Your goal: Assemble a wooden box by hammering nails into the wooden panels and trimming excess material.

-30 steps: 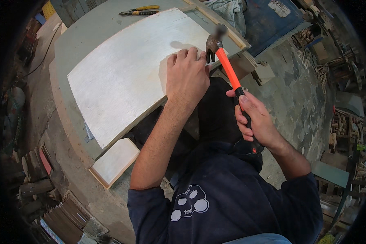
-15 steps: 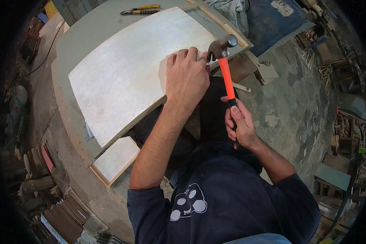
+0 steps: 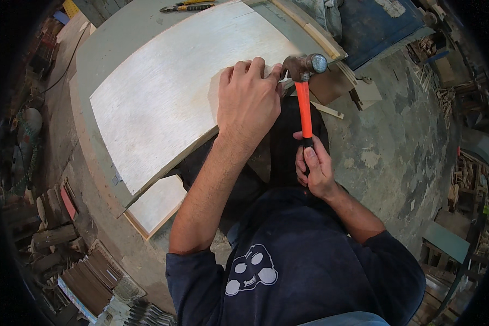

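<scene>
One pale, broad panel [image 3: 168,92] lies on the grey-green table [image 3: 119,38], its near long edge facing the person's lap. It looks like wood, probably stiff and fairly light for its breadth; the smooth face may slide under a sideways push and give fingers little purchase. The edges and corners should offer the surest hold, with a palm pressed on top to steady it. A thin face like this could dent or split close to its rim.

The person's left hand [image 3: 250,98] rests on the panel near its right-hand end, fingers bent; whether the fingertips pinch anything cannot be told. Just beside them is the head of a claw hammer [image 3: 305,106], claw toward those fingers, round face outward. The right hand [image 3: 316,168] is wrapped around its dark grip, below the orange shaft. The metal head should make it top-heavy, so the grip's low end suits a swing and a hold higher up gives finer control.

Farther out, pliers [image 3: 193,8] lie beyond the panel, a wooden strip [image 3: 309,32] runs along the table's right side, and a smaller framed board [image 3: 157,201] sits below the near left corner.
</scene>
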Demonstrator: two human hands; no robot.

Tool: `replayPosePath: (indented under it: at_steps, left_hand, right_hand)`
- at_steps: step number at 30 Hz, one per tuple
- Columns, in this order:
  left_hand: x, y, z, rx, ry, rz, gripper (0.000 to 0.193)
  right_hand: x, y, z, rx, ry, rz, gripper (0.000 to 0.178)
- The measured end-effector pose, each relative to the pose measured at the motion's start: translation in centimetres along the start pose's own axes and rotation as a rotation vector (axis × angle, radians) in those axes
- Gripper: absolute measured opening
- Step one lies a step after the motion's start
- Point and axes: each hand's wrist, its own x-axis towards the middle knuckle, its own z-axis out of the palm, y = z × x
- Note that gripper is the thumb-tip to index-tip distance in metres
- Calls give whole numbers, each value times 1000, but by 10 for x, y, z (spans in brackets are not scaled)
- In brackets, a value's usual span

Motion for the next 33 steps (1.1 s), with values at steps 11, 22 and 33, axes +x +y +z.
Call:
replayPosePath:
  at_steps: [11,22,33]
  left_hand:
    - [-2,-4,-4,-9,-3,19,35]
    - [-5,-12,-11,-60,-162,41,44]
    - [-5,-11,-10,-66,-153,9,41]
  right_hand:
    - [1,-14,-24,-243,118,-262,46]
    - [11,-142,-82,-1172,45,-346,55]
    - [14,-149,-57,-429,-25,457,59]
